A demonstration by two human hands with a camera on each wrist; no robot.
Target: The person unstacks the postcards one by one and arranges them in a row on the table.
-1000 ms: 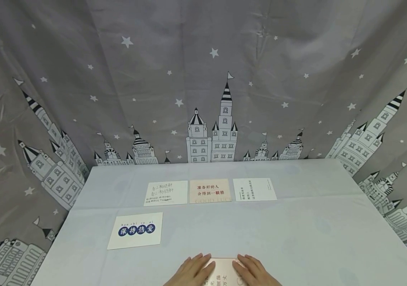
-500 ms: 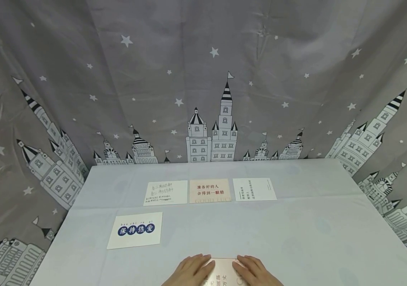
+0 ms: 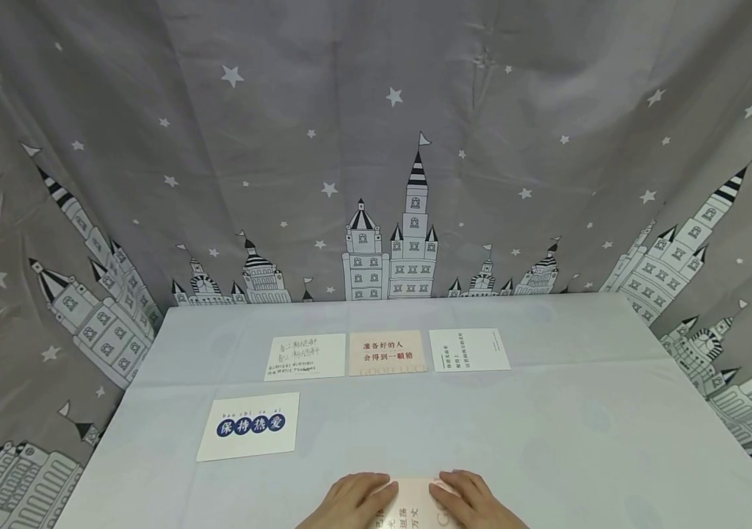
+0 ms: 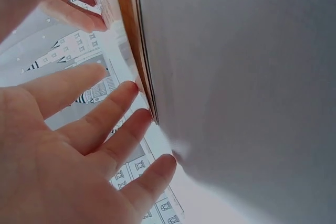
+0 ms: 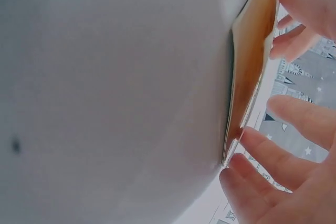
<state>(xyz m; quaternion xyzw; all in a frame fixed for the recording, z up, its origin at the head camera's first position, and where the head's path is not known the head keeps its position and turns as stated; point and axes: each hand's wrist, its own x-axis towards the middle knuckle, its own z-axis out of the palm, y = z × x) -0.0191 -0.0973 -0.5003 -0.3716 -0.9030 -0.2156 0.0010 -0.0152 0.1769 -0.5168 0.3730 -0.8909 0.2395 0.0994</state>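
A pale pink card (image 3: 413,499) with printed characters lies at the near edge of the head view, its near part cut off. My left hand (image 3: 352,501) touches its left side, and my right hand (image 3: 471,501) its right side. Both thumbs rest over its face. Seen edge-on in the left wrist view, it looks like a thin stack of cards (image 4: 132,22) with a brown side; straight fingers (image 4: 122,95) touch its edge. From the right wrist, the brown inner face of a slightly parted card or envelope (image 5: 249,66) shows beside extended fingers (image 5: 278,156).
On the white tabletop (image 3: 548,441), a handwritten card (image 3: 305,357), a peach card (image 3: 388,353) and a white card (image 3: 471,350) lie in a row. A card with blue circles (image 3: 248,426) lies nearer left. A grey castle-print curtain (image 3: 376,147) stands behind.
Almost nothing moves. The hands shift very slightly on the pink card, and the other cards stay in place.
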